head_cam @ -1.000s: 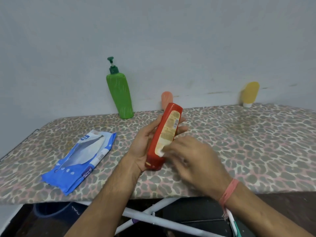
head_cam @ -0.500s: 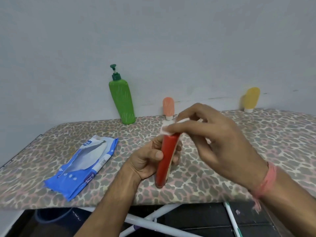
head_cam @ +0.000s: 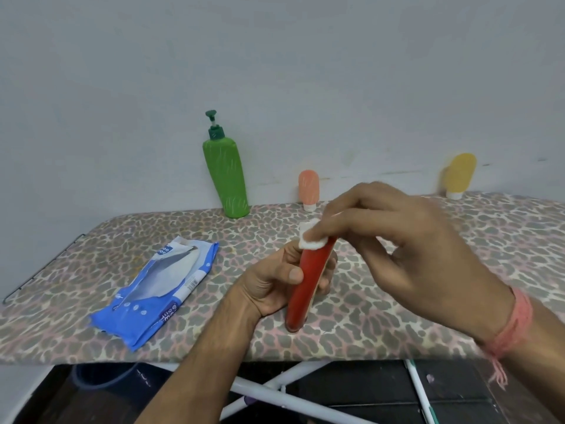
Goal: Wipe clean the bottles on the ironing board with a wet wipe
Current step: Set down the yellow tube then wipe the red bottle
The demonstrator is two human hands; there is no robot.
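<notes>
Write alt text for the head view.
A left hand grips a red plastic bottle upright on a leopard-print ironing board while the right hand presses a white wet wipe to its top.

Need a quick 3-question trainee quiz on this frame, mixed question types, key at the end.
1. True or false: the left hand grips the red bottle.
2. What does the right hand press on the red bottle's top end?
A. wet wipe
B. sponge
C. brush
3. How many other bottles stand against the wall, at the far edge of the ironing board?

Key:
1. True
2. A
3. Three: green pump bottle, small orange bottle, yellow bottle.
</notes>
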